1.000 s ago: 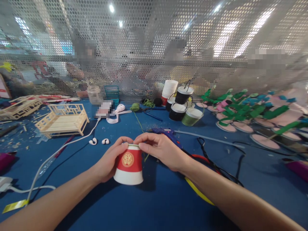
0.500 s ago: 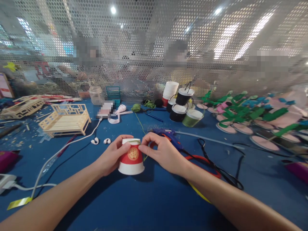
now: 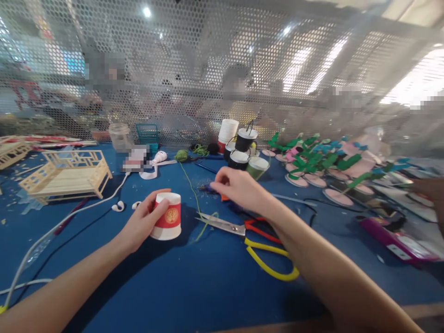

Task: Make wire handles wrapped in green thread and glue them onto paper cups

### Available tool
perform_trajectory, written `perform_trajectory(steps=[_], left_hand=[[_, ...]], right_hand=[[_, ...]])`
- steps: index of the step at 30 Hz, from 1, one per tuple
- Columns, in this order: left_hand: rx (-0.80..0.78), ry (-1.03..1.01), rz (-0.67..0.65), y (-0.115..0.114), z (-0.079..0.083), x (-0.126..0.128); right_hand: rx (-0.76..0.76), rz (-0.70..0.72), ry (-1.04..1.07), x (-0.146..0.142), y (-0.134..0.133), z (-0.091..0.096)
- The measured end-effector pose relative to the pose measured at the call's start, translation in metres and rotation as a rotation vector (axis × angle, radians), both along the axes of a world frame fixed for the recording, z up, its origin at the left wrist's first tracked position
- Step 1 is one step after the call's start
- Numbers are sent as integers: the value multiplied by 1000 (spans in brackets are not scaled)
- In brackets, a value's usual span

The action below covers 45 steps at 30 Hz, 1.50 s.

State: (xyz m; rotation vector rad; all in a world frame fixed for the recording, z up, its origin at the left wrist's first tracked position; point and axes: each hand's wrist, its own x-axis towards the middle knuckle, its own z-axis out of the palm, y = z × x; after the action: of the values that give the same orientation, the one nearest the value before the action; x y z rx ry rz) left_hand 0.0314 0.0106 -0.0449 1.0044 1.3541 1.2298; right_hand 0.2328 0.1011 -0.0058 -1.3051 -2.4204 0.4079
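My left hand [image 3: 144, 221] is closed around a red and white paper cup [image 3: 172, 215] with a gold emblem. The cup is upside down, narrow end up, thumb across its side. Over a blue hot glue gun [image 3: 204, 187] with an orange trigger, the fingers of my right hand [image 3: 232, 182] are curled in on its barrel. Most of the gun is hidden under that hand. Green yarn [image 3: 194, 190] trails from a ball [image 3: 181, 156] down to scissors [image 3: 225, 225], whose red and yellow handles lie partly beneath my right forearm. A loose yarn loop lies across the blades.
Behind are small black and green cup buckets [image 3: 239, 159] and stacked paper cups [image 3: 229, 129]. At the left stands a wooden stick bed [image 3: 67, 178], with a white cable [image 3: 74, 212] and earbuds nearby. Green craft plants [image 3: 298, 169] and a purple box [image 3: 395, 240] are at the right.
My right hand has left the cup and yarn and moved to the glue gun. My left hand keeps the cup, now tilted slightly. The view has turned right, showing more of the scissors.
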Motion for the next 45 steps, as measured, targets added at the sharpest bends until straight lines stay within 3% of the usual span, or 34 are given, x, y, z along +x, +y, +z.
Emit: perform_trajectory(steps=[2, 4, 9, 13, 19, 25, 28, 35, 41, 45], left_hand=[[10, 134, -63, -2, -1, 2], [21, 231, -151, -5, -2, 4], [53, 390, -250, -9, -1, 7], [67, 399, -244, -7, -1, 4], [-6, 106, -270, -7, 1, -1], [-123, -52, -230, -9, 1, -1], [-121, -41, -235, -9, 1, -2], [-128, 40, -248, -8, 5, -3], [-58, 10, -120, -5, -1, -1], [-22, -64, -131, -5, -6, 3]], right_hand=[[54, -149, -168, 13, 21, -8], [-13, -166, -350, 24, 35, -21], [-86, -165, -369, 30, 37, -46], [-121, -187, -275, 27, 33, -49], [-261, -182, -29, 28, 27, -47], [-507, -208, 549, 25, 10, -34], [-604, -188, 671, 22, 1, -26], [-711, 8, 623, 15, -19, -16], [-572, -66, 562, 5, -40, -19], [-499, -78, 593, -2, -49, -21]])
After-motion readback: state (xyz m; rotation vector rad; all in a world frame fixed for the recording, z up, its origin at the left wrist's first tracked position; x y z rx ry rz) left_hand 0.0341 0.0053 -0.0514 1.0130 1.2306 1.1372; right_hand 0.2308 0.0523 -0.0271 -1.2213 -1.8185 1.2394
